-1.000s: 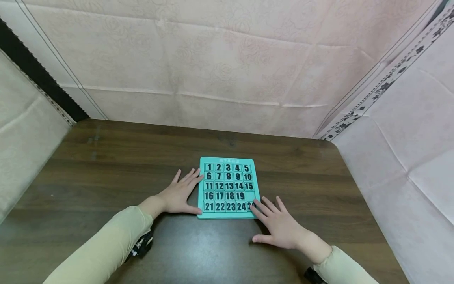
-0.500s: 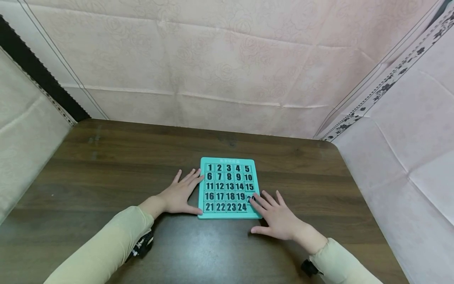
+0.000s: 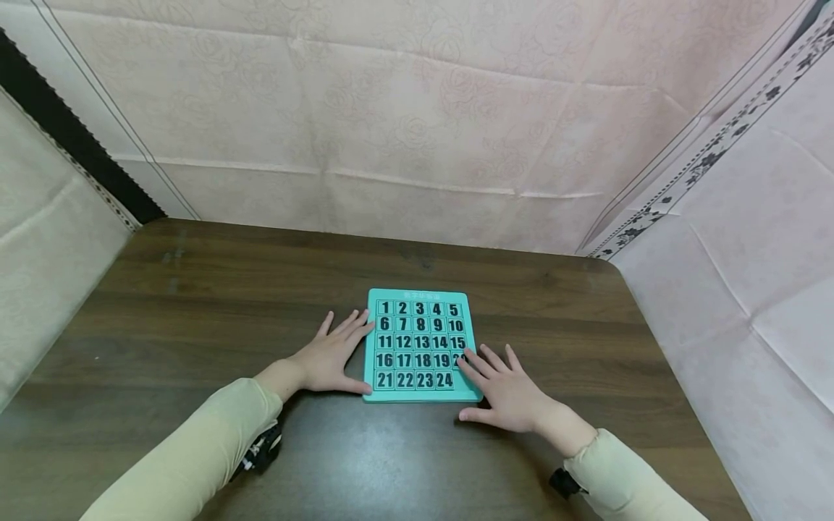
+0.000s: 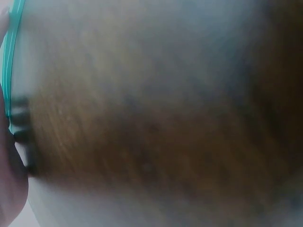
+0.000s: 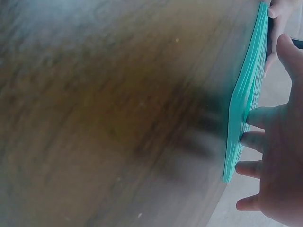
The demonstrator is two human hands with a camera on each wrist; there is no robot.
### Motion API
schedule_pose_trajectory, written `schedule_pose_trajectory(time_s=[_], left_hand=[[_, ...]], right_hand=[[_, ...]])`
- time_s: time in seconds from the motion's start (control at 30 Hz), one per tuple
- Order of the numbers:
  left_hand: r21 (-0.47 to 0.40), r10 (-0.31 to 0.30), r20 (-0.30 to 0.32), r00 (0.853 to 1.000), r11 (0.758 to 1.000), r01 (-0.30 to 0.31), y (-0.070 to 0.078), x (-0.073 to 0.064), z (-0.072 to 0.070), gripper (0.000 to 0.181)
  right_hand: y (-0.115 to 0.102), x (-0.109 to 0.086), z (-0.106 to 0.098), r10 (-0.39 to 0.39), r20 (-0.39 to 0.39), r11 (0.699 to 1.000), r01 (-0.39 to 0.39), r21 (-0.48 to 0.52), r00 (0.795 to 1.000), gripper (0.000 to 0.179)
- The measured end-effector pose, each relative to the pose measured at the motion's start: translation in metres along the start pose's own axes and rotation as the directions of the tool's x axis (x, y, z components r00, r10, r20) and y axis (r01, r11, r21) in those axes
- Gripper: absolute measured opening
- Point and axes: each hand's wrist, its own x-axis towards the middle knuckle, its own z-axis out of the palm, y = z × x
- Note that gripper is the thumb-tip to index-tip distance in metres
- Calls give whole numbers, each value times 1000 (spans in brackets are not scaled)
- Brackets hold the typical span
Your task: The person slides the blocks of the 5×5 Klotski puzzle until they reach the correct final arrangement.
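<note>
A teal number sliding puzzle [image 3: 422, 342] lies flat on the table, its black-numbered tiles in rows. Along its left edge rests my left hand [image 3: 329, 358], fingers spread, with fingertips and thumb touching the frame. My right hand [image 3: 511, 398] reaches over the lower right corner with fingers extended. One fingertip is on the 20 tile [image 3: 458, 359] and partly covers it; the slot below that tile shows no number. In the right wrist view the puzzle [image 5: 241, 99] appears edge-on beside the spread fingers [image 5: 255, 142]. Only a sliver of the puzzle [image 4: 9, 61] shows in the left wrist view.
The brown wooden table [image 3: 260, 275] extends around the puzzle on all sides. Pale patterned cloth [image 3: 417, 130] hangs behind the table's far edge, and more cloth [image 3: 736, 347] stands at the sides. Both wrists carry black devices [image 3: 567, 483].
My right hand has moved away from me, and the 20 tile has slid up from the bottom row into the row above, beside 19. The left hand stays in place.
</note>
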Motion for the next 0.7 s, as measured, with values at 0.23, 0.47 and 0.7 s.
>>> schedule_pose_trajectory(time_s=[0.23,0.47,0.7], left_hand=[[9,0,1,1000,1000,0,1,0,-1,111],[6,2,5,1000,1000,-2,1,1,-1,112],[2,7,0,1000,1000,-7,1,0,-1,111]], right_hand=[[-1,-1,-1,-9,-13,1000,9,7,1000,80],[0,-1,0,-4,-20,1000,5,8,1000,80],[0,-2,1,-7,-28,1000,7,11,1000,80]])
